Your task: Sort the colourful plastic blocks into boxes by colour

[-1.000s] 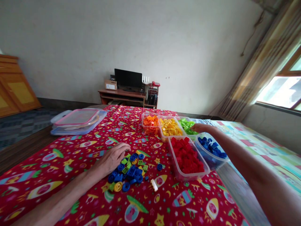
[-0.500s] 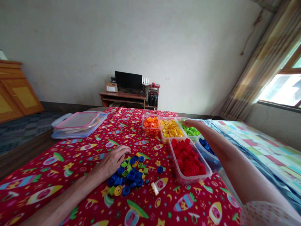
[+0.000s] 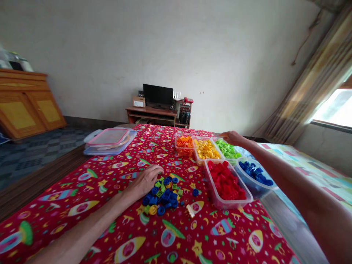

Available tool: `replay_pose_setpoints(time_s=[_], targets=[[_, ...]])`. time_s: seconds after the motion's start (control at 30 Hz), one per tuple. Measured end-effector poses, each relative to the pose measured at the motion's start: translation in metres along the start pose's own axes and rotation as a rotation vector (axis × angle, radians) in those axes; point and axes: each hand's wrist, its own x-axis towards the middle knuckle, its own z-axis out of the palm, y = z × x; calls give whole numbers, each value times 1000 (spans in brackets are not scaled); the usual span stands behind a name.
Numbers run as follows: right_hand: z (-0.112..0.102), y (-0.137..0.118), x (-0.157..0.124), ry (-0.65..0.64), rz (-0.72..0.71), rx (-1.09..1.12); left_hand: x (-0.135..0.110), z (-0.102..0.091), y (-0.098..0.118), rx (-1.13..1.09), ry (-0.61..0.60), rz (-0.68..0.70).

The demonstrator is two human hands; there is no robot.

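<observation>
My left hand [image 3: 147, 180] rests on the red rocket-print cloth [image 3: 82, 198], fingers curled down at the left edge of a small heap of loose blue, green and yellow bricks [image 3: 163, 194]. My right hand [image 3: 232, 137] reaches far out over the green brick tub [image 3: 228, 149], fingers bent down; what they hold, if anything, I cannot make out. Beside it stand the yellow tub [image 3: 206, 149] and the orange tub [image 3: 184, 142]. Nearer to me are the red brick tub [image 3: 227, 183] and the blue brick tub [image 3: 254, 174].
A stack of clear lids [image 3: 109, 141] lies at the cloth's far left corner. One white brick [image 3: 190, 210] lies apart from the heap. A patterned mat [image 3: 316, 172] is on the right, a desk with a monitor [image 3: 158, 96] by the far wall, a wooden cabinet [image 3: 26, 104] at left.
My right hand has stayed out at the green tub, creeping slightly toward its far rim. My left hand has stayed at the heap. The view has swung to the left.
</observation>
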Motion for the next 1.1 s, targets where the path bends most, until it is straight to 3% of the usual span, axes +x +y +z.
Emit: replay_pose_setpoints(time_s=[0.07,0.2,0.33,0.4,0.47,0.57,0.67,0.83,1.1], targets=[[-16,-27,-9,12,-16,18,2,-1,-1,-23,-11,0],[-34,-106,-36,64,-195,153,6,-3,-3,-58,-29,-21],[-23,-191,-61,48,-369,278,8,-8,0,-75,-61,-43],[-11,-224,-70,39,-346,322,9,-12,2,-95,-112,-65],[0,-245,-75,10,-237,333,10,-18,3,-133,-192,-101],[13,-255,-80,-65,-95,305,11,-28,4,-241,-353,-137],[23,-252,-84,-108,-85,309,12,-33,3,-326,-452,-133],[35,-250,-89,-133,-189,369,12,-33,3,-360,-449,-95],[44,-256,-92,-37,-119,335,16,-47,7,-299,-506,-93]])
